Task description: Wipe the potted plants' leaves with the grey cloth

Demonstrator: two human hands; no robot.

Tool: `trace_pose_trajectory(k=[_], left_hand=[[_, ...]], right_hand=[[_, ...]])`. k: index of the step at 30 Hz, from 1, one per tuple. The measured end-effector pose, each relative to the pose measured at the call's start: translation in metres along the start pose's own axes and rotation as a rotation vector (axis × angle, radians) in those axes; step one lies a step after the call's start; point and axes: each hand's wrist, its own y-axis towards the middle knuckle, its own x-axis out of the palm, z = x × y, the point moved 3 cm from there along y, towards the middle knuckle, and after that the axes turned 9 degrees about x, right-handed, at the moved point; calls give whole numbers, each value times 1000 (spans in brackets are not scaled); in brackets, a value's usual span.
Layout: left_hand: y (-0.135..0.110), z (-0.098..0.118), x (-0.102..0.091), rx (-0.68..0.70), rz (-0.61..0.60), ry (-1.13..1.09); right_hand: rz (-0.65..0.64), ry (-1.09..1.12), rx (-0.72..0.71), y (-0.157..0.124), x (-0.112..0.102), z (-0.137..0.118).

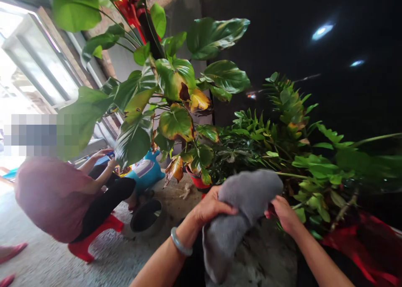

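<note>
Both my hands grip a grey cloth (241, 207) in front of me. My left hand (209, 205), with a pale bangle on its wrist, is closed on the cloth's left side. My right hand (284, 213) pinches its right edge. The cloth hangs down between my forearms. Just behind it grows a bushy plant with small glossy leaves (282, 153). A tall plant with large leaves (166, 94), some yellowed and brown, rises to the left of it from a red pot (198, 181).
A person in a pink top (53, 195) sits on a low red stool (91, 241) at the left, beside a blue toy (147, 172). A round dark bowl (146, 216) lies on the concrete floor. Red wrapping (361, 245) sits at the right. A bright window is at the far left.
</note>
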Motion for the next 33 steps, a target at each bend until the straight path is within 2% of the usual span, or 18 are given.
trace_pose_trajectory(k=[2, 3, 4, 6, 8, 10, 12, 14, 15, 18, 20, 22, 23, 24, 26, 28, 30, 33], left_hand=[[15, 20, -6, 128, 156, -124], [21, 24, -10, 172, 239, -172], [23, 23, -13, 191, 315, -198], [19, 5, -19, 142, 398, -183], [3, -22, -22, 10, 350, -126], [-18, -43, -20, -127, 188, -94], [-35, -46, -18, -189, 27, -71], [-37, -27, -18, -134, -20, -58], [-33, -12, -20, -67, 11, -65], [-7, 30, -31, 159, 285, -170], [6, 35, -39, 199, 474, -247], [9, 17, -42, 125, 557, -265], [5, 1, -42, 58, 542, -251], [-2, -17, -40, -14, 496, -224], [-22, -50, -35, -174, 304, -178], [-40, -65, -31, -230, 176, -191], [-46, -53, -32, -176, 177, -222], [-28, -2, -44, 19, 366, -266]], right_hand=[[-3, 2, 9, -3, 4, -2], [-2, 3, 14, -5, 6, -3], [-1, 5, 18, -6, 7, -4], [0, 9, 27, -8, 8, -6], [-1, 15, 30, -10, 7, -8], [-3, 19, 28, -11, 6, -9], [-9, 20, 22, -12, 4, -9], [-13, 15, 21, -12, 4, -9], [-13, 11, 22, -12, 5, -9], [-7, 1, 27, -12, 7, -8], [-8, -4, 28, -11, 8, -7], [-12, -9, 31, -10, 8, -7], [-13, -11, 33, -10, 7, -7], [-11, -13, 35, -9, 6, -6], [-5, -18, 42, -7, 4, -5], [2, -21, 49, -7, 3, -5], [6, -22, 56, -7, 3, -5], [16, -18, 59, -10, 5, -7]])
